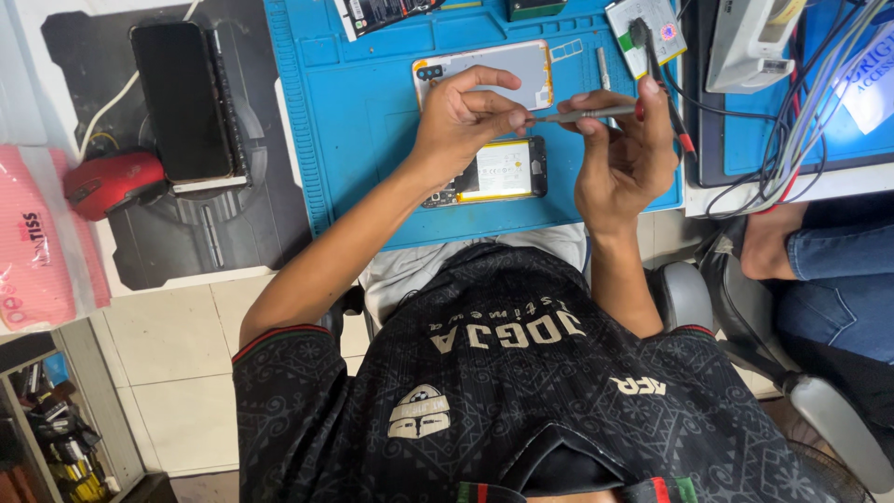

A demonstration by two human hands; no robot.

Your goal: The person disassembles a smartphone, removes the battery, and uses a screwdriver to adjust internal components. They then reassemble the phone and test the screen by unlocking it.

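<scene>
Fingers of both hands pinch a slim grey screwdriver (582, 115) held level above the worktop. The left hand (461, 126) closes thumb and forefinger (515, 118) on its tip end, while the right hand (622, 154) grips the shaft near a red collar, its fingers curled around it. Whether the left fingers are also holding a tiny screw or bit at the tip is too small to tell.

Directly beneath the hands, on a blue repair mat (354, 130), lies an opened phone (498, 170) with its back removed, showing a yellow-edged battery and circuit board. Just beyond it on the mat rests the detached pale back cover (521, 61), inner side up, with the camera cluster at its left end. So the phone already stands open; the inside work looks unfinished, and the cover is not yet back on.

To the left, off the mat, a dark phone (182, 102) lies face up on a black pad, beside a red computer mouse (112, 182). At the right, a bundle of cables (801, 121) trails over the worktop edge, and another person's knee in jeans (829, 270) shows nearby.
</scene>
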